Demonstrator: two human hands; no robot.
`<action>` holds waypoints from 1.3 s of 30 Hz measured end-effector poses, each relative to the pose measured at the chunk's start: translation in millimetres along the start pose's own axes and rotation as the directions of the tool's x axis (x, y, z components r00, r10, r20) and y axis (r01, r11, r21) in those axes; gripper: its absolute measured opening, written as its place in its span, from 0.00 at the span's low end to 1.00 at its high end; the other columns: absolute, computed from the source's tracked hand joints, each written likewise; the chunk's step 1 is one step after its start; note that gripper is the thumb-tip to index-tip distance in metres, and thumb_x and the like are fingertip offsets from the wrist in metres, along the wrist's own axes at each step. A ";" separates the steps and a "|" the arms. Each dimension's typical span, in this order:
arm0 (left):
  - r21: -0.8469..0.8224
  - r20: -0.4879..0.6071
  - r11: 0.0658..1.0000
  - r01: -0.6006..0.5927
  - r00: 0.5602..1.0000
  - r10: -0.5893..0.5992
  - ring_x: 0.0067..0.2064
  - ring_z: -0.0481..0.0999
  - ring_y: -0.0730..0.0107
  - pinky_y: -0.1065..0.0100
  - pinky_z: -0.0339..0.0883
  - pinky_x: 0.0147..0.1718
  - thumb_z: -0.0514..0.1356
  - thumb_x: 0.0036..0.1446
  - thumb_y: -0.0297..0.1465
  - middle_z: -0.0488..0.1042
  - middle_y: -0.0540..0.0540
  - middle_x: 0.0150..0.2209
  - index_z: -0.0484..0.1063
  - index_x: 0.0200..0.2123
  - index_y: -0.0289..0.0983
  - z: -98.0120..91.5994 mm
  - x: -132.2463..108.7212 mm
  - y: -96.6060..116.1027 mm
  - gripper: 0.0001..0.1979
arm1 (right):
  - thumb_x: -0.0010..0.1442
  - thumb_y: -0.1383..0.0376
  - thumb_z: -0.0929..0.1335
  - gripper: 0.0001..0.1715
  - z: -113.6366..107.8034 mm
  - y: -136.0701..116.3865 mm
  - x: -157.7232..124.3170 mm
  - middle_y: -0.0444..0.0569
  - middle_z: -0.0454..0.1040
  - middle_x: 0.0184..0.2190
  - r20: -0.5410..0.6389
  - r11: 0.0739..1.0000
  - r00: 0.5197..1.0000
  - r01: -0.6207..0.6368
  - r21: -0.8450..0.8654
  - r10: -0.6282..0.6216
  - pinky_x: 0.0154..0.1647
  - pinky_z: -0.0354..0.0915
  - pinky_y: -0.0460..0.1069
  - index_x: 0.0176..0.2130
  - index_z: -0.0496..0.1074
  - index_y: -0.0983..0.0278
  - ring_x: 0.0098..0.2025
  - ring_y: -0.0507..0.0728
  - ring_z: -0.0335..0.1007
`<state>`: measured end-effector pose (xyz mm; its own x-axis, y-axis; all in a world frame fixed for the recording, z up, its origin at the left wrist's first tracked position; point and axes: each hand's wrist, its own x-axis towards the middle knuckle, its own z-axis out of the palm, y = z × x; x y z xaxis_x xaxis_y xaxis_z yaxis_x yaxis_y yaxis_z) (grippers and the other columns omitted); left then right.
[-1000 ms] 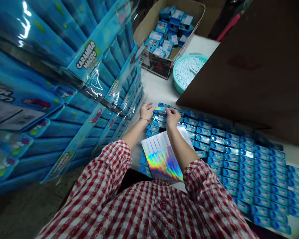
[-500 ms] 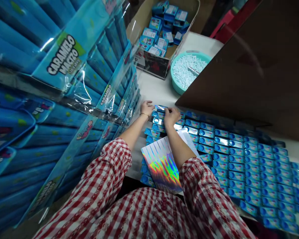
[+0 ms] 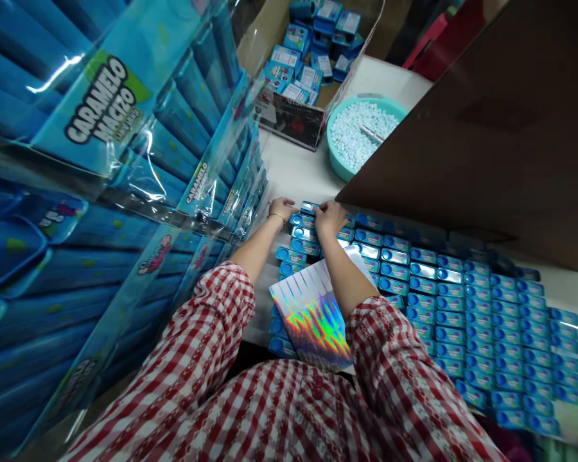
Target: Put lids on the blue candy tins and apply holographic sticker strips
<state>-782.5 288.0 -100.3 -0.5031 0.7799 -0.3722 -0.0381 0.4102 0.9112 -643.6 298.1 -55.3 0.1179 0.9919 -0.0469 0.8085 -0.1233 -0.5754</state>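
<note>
My left hand [image 3: 282, 210], with a thin bracelet at the wrist, lies at the left end of the rows of small blue tins [image 3: 395, 273], its fingers against the nearest ones. My right hand [image 3: 330, 217] presses its fingertips on a blue tin [image 3: 309, 207] at the top of the left rows, and the fingers hide part of that tin. A holographic sticker sheet [image 3: 311, 321] with several strips cut away lies on the tins below my right forearm. Both checked sleeves cover my upper arms.
Tall stacks of plastic-wrapped blue "Caramelo Macizo" packs [image 3: 96, 102] rise on the left. Behind the white table [image 3: 293, 167] stand a cardboard box [image 3: 289, 119] of blue boxes and a teal bowl [image 3: 337, 157] of pale candies. A dark brown board [image 3: 467, 141] overhangs the right.
The shiny strip between my hands no longer shows, and my right hand has come down onto the top tin. The view has shifted slightly.
</note>
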 end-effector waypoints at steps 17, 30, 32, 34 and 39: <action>0.708 0.368 0.557 -0.434 0.900 0.234 0.51 0.62 0.53 0.56 0.56 0.46 0.61 0.53 0.34 0.67 0.41 0.46 0.73 0.35 0.40 55.5 -167.1 7.2 0.06 | 0.65 0.64 0.58 0.20 -97.5 131.7 -25.8 0.54 0.71 0.48 0.428 0.518 0.583 0.811 -0.271 -0.690 0.42 0.55 0.54 0.51 0.72 0.60 0.43 0.60 0.61; 0.704 0.295 0.572 -0.421 0.906 0.303 0.52 0.62 0.54 0.56 0.54 0.46 0.56 0.57 0.34 0.69 0.42 0.48 0.70 0.34 0.40 58.7 -173.1 -3.0 0.06 | 0.66 0.61 0.57 0.22 -114.4 141.9 -27.3 0.56 0.69 0.51 0.376 0.517 0.552 0.832 -0.199 -0.744 0.42 0.56 0.54 0.52 0.70 0.63 0.44 0.60 0.61; 0.704 0.292 0.568 -0.426 0.903 0.316 0.52 0.63 0.55 0.57 0.54 0.46 0.55 0.57 0.35 0.69 0.42 0.48 0.70 0.34 0.40 59.1 -173.8 -3.8 0.07 | 0.65 0.61 0.57 0.22 -111.8 137.1 -21.9 0.56 0.68 0.52 0.404 0.497 0.541 0.840 -0.216 -0.738 0.42 0.56 0.55 0.55 0.68 0.63 0.47 0.61 0.60; 0.702 0.294 0.564 -0.435 0.898 0.327 0.52 0.63 0.55 0.57 0.54 0.46 0.55 0.58 0.35 0.69 0.42 0.48 0.70 0.34 0.40 59.4 -174.5 -4.4 0.07 | 0.65 0.63 0.57 0.22 -108.0 137.6 -16.2 0.55 0.69 0.51 0.452 0.449 0.497 0.867 -0.217 -0.741 0.42 0.55 0.55 0.54 0.69 0.62 0.48 0.62 0.59; 0.698 0.307 0.564 -0.442 0.896 0.321 0.52 0.62 0.54 0.57 0.52 0.48 0.54 0.58 0.35 0.69 0.41 0.48 0.70 0.34 0.39 60.1 -175.2 -5.3 0.08 | 0.65 0.65 0.57 0.21 -104.8 155.7 -16.3 0.55 0.70 0.52 0.485 0.396 0.432 0.900 -0.181 -0.760 0.44 0.55 0.54 0.53 0.69 0.64 0.47 0.61 0.60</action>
<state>-642.2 177.5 -50.5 -0.1976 0.9757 -0.0952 0.8031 0.2168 0.5549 -459.2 259.6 -58.6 -0.8434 0.5369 0.0213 0.5307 0.8386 -0.1226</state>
